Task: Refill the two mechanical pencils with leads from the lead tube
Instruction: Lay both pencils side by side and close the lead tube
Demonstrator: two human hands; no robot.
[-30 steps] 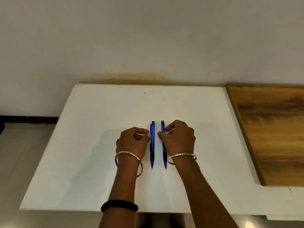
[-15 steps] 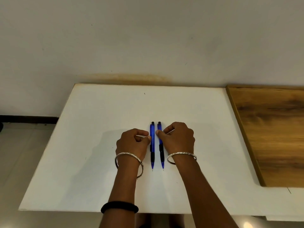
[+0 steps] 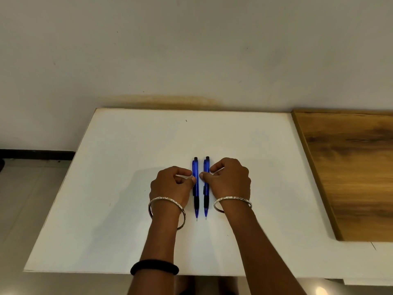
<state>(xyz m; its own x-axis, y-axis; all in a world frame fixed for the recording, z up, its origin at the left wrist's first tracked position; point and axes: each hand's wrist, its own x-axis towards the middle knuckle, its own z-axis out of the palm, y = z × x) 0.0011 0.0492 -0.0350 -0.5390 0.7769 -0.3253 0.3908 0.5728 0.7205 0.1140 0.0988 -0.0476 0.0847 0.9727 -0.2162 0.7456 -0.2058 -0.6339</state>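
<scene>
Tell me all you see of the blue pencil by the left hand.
The left pencil has a blue barrel that looks plastic, a black cap at the far end, a black grip and a fine tip toward the person. It lies flat on the white table, parallel to the other pencil, not touching it. The left hand touches its side with the thumb tip.

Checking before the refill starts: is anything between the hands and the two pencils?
Nothing visible: the left hand touches the left pencil, the right hand pinches the right pencil, both lying on the white table.
</scene>
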